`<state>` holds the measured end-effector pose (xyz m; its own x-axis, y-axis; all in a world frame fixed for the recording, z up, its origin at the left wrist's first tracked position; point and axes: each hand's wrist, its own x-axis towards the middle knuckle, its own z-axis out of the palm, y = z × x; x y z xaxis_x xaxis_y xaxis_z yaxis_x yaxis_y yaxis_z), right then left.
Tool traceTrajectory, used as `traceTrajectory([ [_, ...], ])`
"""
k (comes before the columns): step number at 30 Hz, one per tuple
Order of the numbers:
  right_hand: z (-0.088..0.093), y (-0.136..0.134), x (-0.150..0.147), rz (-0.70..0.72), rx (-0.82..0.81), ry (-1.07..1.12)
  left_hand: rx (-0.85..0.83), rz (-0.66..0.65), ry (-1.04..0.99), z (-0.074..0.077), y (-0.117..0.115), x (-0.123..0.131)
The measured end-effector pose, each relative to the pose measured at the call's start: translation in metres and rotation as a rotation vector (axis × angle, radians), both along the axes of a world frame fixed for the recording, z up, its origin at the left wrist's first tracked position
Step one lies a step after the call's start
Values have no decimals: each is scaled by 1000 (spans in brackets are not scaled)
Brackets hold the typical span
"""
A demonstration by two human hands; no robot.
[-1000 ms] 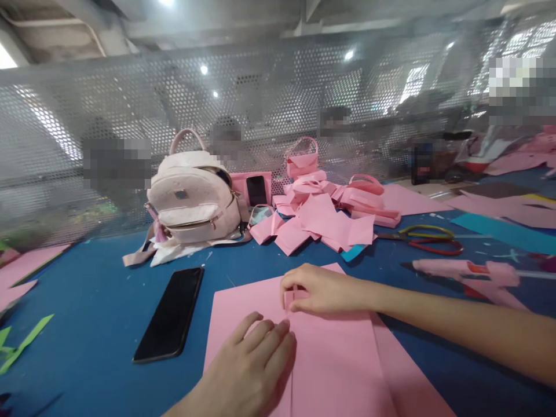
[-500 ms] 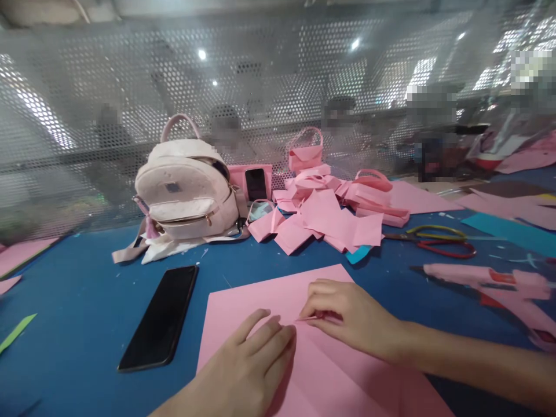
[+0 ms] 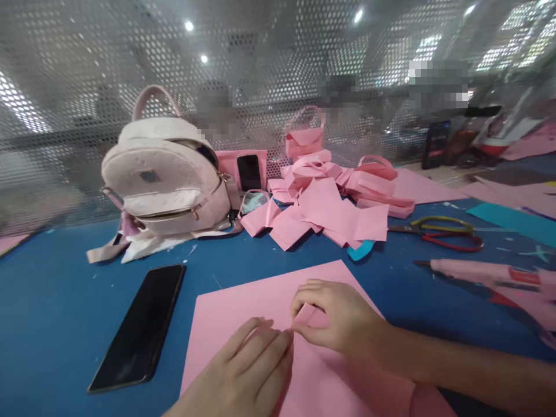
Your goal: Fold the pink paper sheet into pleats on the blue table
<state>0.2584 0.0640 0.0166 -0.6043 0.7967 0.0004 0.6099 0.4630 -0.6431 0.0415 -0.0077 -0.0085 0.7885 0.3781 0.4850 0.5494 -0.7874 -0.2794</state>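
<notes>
A large pink paper sheet [image 3: 243, 304] lies on the blue table under both hands. My left hand [image 3: 241, 368] rests on it with fingers stretched out, their tips meeting the fold near the sheet's middle. My right hand [image 3: 336, 315] pinches a small folded pink paper flap [image 3: 316, 317] between thumb and fingers, just right of the left fingertips. Whether this flap belongs to the big sheet or is a separate piece, I cannot tell. Part of the sheet is hidden beneath the hands and right forearm.
Left of the sheet lies a black phone [image 3: 139, 327]. A pale backpack [image 3: 167, 174] stands behind it. Pink paper pieces and small paper bags [image 3: 321, 202] are heaped at the back. Scissors [image 3: 452, 231] and a pink glue gun [image 3: 486, 272] lie to the right.
The right hand has turned the pinched paper up, so its folded flap now shows between thumb and fingers. The left hand stays on the sheet. The camera view has shifted slightly.
</notes>
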Motion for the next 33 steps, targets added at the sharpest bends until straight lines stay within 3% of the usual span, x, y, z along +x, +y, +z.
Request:
traceTrajectory([
  [8,-10,-1,3,57,97,80,2,5,-13,-2,1,0],
  [13,-20,1,12,245,247,142,12,26,-11,-2,0,0],
  [21,-19,6,18,499,548,-4,27,31,-24,-3,-1,0],
  [28,-17,6,21,554,513,-95,21,26,-43,-4,2,0],
  [33,-3,3,22,557,455,-135,1,21,-42,-4,2,-1],
])
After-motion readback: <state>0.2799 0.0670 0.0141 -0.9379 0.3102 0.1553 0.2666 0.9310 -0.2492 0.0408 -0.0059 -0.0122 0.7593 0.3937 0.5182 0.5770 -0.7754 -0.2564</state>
